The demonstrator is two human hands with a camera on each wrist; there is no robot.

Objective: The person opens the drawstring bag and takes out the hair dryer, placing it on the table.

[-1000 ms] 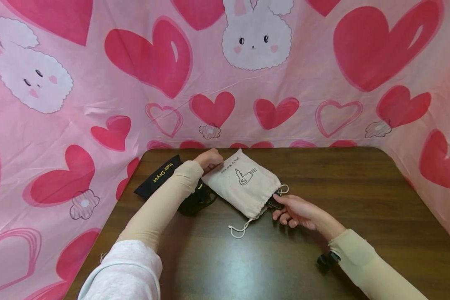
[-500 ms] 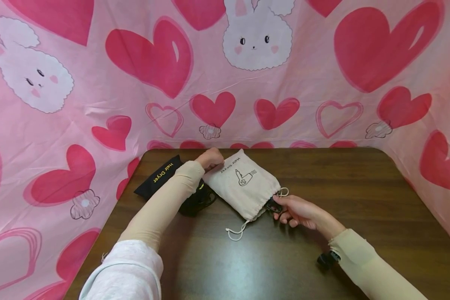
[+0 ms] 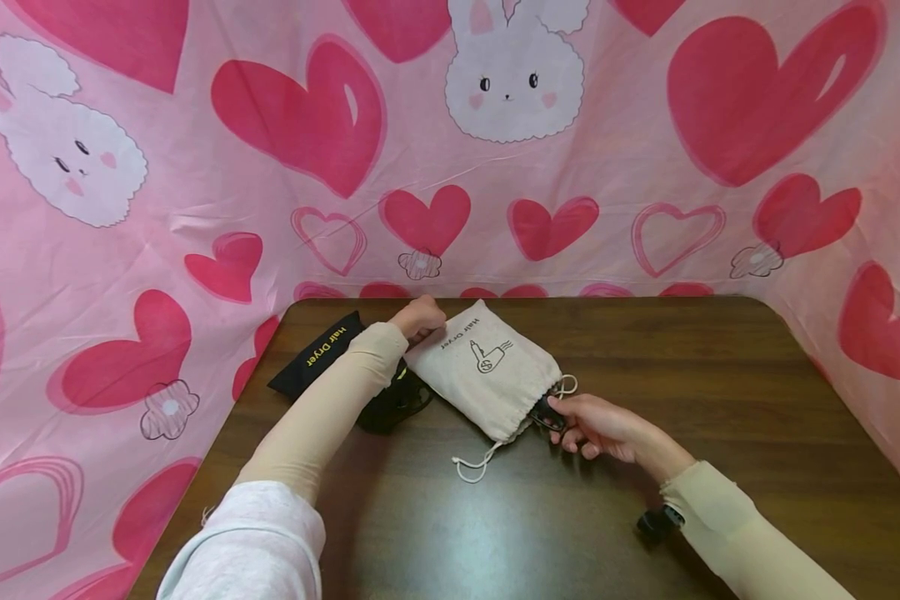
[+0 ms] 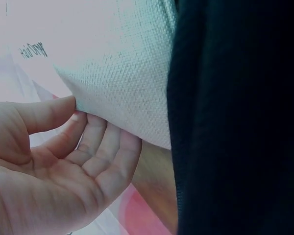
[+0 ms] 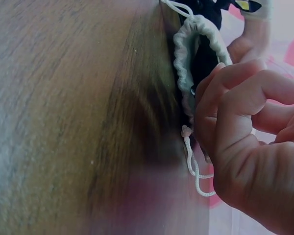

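Observation:
A cream drawstring bag (image 3: 487,367), printed "Hair Dryer" with a dryer drawing, lies flat on the table. At its far left edge my left hand (image 3: 420,318) pinches the cloth between thumb and fingers. In the left wrist view that hand (image 4: 83,152) holds the bag's bottom edge (image 4: 122,98). At the gathered mouth, my right hand (image 3: 596,425) grips a dark, glossy object (image 3: 547,413) that sticks partly out of the bag. Its other end is hidden inside. The right wrist view shows the right hand's fingers (image 5: 235,93) curled at the ruffled opening (image 5: 182,73).
A black pouch (image 3: 322,354) with yellow "Hair Dryer" lettering lies left of the bag, partly behind my left forearm. Beside it sits a bunched black cord (image 3: 397,404). White drawstrings (image 3: 471,471) trail from the bag's mouth. A pink heart-print cloth (image 3: 495,233) hangs behind the wooden table (image 3: 682,342).
My right hand has shifted slightly right and toward me, and more of the dark object shows outside the bag. The left hand stays at the bag's edge.

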